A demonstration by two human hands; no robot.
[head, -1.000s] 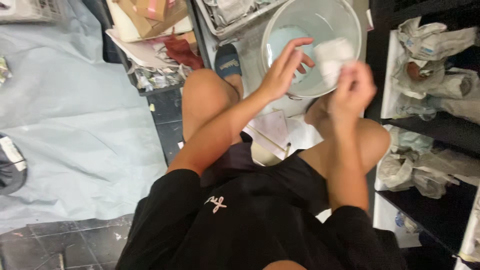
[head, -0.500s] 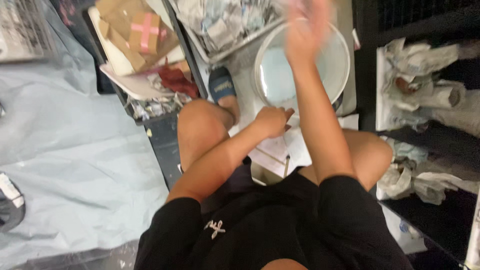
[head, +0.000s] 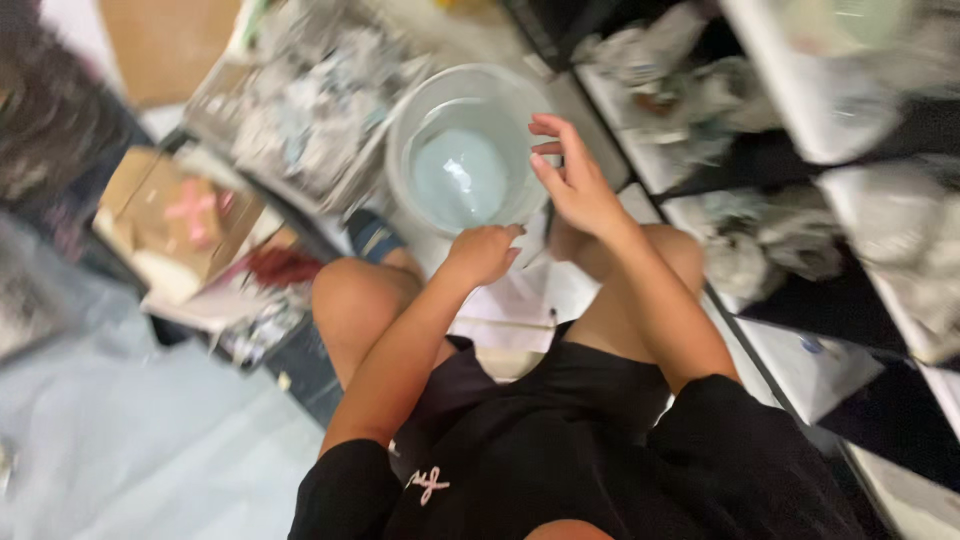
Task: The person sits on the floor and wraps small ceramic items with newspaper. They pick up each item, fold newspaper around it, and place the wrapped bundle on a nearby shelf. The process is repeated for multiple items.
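Translucent plastic forms the round basin (head: 462, 150), which is set on the floor just ahead of the bent knees; its wall is smooth and glossy, and a pale blue-green patch is seen at its bottom, though whether that is liquid or a lining cannot be told from the blurred frame. The right hand (head: 572, 178) is held above the basin's right rim with the fingers spread and loosely curved, gripping nothing. The left hand (head: 482, 252) is held lower, just short of the near rim, with the fingers curled inward; nothing is seen within it, and whether anything is pinched there cannot be told. The two hands are kept apart, with a narrow gap between them.

Little free room is left around the basin. On its left edge it is crowded by a shallow tray (head: 300, 120) heaped with crumpled grey and white wrappings. On its right it is hemmed by dark shelving (head: 800, 300), whose levels are stuffed with pale, crinkled bundles. Toward the body, flat white paper sheets (head: 500, 310) are spread on the floor between the knees. Farther left, a brown cardboard box (head: 170, 215) crossed with pink tape is seen, with loose papers beside it. The widest open stretch lies at lower left, where a smooth pale-blue sheet (head: 120, 440) is spread over the floor.
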